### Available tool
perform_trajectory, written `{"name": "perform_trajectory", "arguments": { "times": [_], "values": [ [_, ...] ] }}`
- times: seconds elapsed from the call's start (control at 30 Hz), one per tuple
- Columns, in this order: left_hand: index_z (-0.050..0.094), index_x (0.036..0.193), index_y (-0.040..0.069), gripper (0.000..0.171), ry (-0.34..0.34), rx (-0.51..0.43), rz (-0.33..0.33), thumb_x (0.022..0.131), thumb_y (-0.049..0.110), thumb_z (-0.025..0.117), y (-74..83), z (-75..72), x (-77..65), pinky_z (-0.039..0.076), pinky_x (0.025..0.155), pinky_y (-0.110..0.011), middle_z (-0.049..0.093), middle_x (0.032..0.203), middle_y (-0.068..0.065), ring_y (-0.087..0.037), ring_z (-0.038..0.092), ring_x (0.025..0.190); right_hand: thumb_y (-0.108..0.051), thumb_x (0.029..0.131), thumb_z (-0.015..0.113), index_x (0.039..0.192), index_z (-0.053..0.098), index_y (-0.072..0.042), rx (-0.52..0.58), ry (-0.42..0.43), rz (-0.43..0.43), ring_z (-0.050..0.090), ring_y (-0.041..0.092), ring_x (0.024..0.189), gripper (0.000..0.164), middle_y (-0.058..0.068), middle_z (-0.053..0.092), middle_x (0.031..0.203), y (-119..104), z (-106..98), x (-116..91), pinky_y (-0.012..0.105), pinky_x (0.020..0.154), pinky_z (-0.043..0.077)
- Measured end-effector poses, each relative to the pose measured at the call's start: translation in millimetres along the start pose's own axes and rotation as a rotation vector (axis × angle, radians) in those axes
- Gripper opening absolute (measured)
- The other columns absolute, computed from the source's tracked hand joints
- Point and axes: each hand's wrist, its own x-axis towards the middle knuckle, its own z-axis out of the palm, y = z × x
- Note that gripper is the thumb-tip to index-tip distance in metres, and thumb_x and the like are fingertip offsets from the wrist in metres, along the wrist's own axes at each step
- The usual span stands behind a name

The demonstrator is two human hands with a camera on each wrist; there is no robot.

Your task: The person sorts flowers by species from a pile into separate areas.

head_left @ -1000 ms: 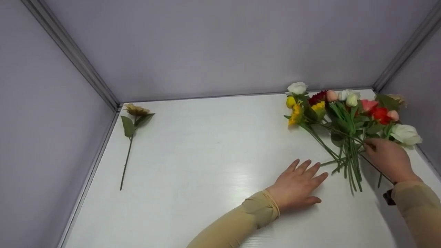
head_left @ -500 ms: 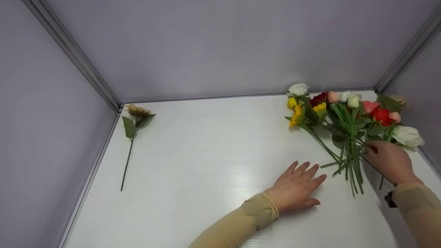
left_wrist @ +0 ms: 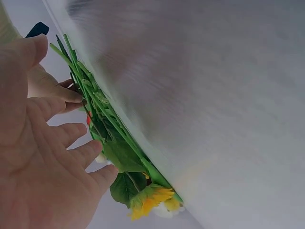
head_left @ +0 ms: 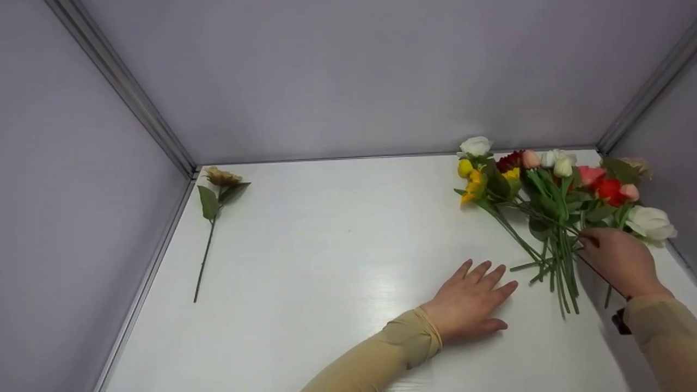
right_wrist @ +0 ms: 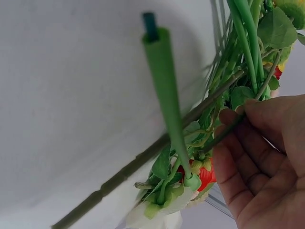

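Observation:
In the head view, my right hand [head_left: 621,261] is at the bunch of artificial flowers on the right, with thumb and fingertips pinching a thin flower stem [right_wrist: 228,129]. Beside that hand, a thicker brown stem [right_wrist: 124,172] crosses the right wrist view. The bunch mixes white blooms [head_left: 650,223], yellow sunflowers [head_left: 474,187], red blooms [head_left: 609,190] and pale tulips. Its green stems [head_left: 561,267] cross each other and point toward the front. Left of the stem ends, my left hand [head_left: 471,307] lies palm down with fingers spread, apart from the flowers.
A single tan flower [head_left: 223,177] with two leaves lies at the far left of the white table [head_left: 326,245]. Grey panels [head_left: 348,76] enclose the table at the back and both sides. A dark object [head_left: 621,321] shows at the right wrist.
The head view has shifted slightly, so everything sits a little lower in it. Both hands keep their pose, the right still pinching the stem.

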Motion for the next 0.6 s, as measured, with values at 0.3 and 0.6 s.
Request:
{"name": "perform_trajectory", "arguments": {
  "times": [0.3, 0.6],
  "values": [
    [0.024, 0.163, 0.035, 0.077, -0.005, -0.017, -0.011, 0.099, 0.072, 0.042, -0.6, -0.6, 1.0, 0.017, 0.124, -0.042, 0.021, 0.169, 0.004, -0.018, 0.018, 0.154, -0.008, 0.100, 0.062, 0.111, 0.070, 0.012, -0.007, 0.013, 0.029, 0.064, 0.051, 0.082, 0.024, 0.036, 0.066, 0.105, -0.2, 0.8, 0.3, 0.065, 0.067, 0.049],
    [0.036, 0.160, 0.029, 0.063, 0.065, -0.124, -0.082, 0.105, 0.059, 0.043, -14.0, -2.7, -1.6, 0.024, 0.121, -0.037, 0.036, 0.163, 0.004, -0.018, 0.031, 0.149, -0.013, 0.103, 0.064, 0.115, 0.070, 0.009, 0.101, 0.046, 0.001, 0.062, 0.036, 0.075, 0.026, 0.029, 0.068, 0.101, -22.9, -10.3, -2.0, 0.048, 0.060, 0.049]
  ]
}}
